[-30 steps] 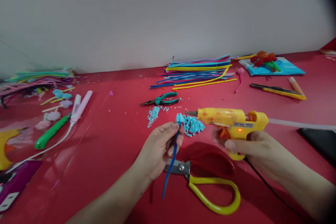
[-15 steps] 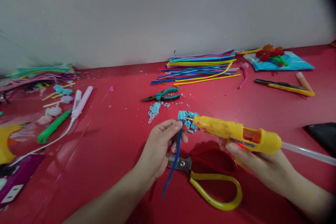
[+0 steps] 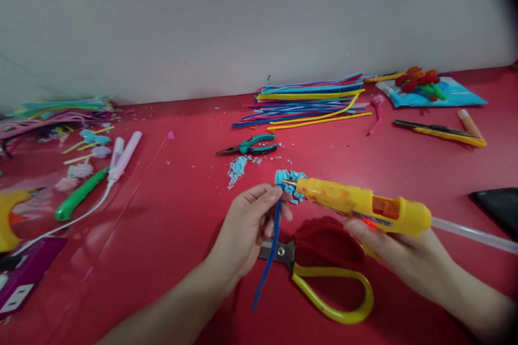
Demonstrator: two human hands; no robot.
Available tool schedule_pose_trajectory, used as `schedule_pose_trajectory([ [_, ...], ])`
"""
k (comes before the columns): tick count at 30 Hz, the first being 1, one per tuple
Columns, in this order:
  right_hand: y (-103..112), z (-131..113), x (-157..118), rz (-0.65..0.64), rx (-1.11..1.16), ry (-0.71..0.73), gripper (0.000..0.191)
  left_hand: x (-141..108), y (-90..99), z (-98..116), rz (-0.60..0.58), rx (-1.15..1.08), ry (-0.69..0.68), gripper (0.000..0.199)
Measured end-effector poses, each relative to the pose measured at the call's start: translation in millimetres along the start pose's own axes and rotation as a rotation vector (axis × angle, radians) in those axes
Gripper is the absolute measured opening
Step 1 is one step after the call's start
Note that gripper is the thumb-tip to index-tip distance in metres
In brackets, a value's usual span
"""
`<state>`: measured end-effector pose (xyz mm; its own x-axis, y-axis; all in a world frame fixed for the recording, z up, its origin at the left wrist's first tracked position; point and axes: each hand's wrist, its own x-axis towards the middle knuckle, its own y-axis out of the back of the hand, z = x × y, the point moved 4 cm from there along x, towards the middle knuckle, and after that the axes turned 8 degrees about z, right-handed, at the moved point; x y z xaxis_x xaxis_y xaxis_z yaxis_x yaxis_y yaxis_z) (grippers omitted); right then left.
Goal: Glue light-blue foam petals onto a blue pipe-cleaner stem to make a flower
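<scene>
Between thumb and fingers, my left hand [image 3: 246, 221] pinches a blue pipe cleaner [image 3: 268, 259] that hangs down past the palm. At its top sits a light blue coiled piece [image 3: 279, 177]. My right hand [image 3: 388, 250] is wrapped round a yellow hot glue gun [image 3: 360, 202], a clear glue stick [image 3: 469, 230] poking from its back. The gun's metal nozzle points left and meets or nearly meets the light blue piece; exact contact cannot be made out. Below the hands lie scissors [image 3: 332, 307] with one yellow and one red handle loop, blades partly behind my left hand.
Small light blue clippings [image 3: 237, 170] lie near teal-handled pliers [image 3: 254, 145]. Behind them is a pile of pipe cleaners [image 3: 311, 99]. At left are a pink hair-iron-like tool [image 3: 125, 156], a green-handled tool [image 3: 81, 194] and a purple power strip [image 3: 32, 275]. A black object [image 3: 497, 207] lies far right.
My hands stay almost in place, still holding the same things. The pipe cleaner's lower end has swung slightly right, and the glue gun has shifted very slightly left.
</scene>
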<state>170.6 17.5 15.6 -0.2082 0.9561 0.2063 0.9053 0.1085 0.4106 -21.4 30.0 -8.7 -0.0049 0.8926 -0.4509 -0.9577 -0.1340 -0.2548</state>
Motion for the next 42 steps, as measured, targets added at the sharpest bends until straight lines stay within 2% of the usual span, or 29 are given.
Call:
schedule_pose_trajectory([
  [18, 2.4, 3.5, -1.6, 0.034, -0.008, -0.048, 0.018, -0.6, -1.1, 1.8, 0.008, 0.031, 0.013, 0.023],
  [31, 0.6, 2.8, -0.2, 0.023, 0.042, -0.087, 0.022, -1.5, -0.7, 2.1, 0.012, 0.029, 0.005, 0.023],
  [39, 0.0, 1.5, -2.4, -0.032, -0.019, -0.003, 0.032, -0.1, -2.4, 4.1, -0.004, 0.009, -0.021, 0.021],
  [42, -0.2, 1.2, -1.6, -0.024, -0.051, 0.04, 0.03, 0.4, -2.2, 2.9, 0.007, 0.018, -0.012, 0.022],
])
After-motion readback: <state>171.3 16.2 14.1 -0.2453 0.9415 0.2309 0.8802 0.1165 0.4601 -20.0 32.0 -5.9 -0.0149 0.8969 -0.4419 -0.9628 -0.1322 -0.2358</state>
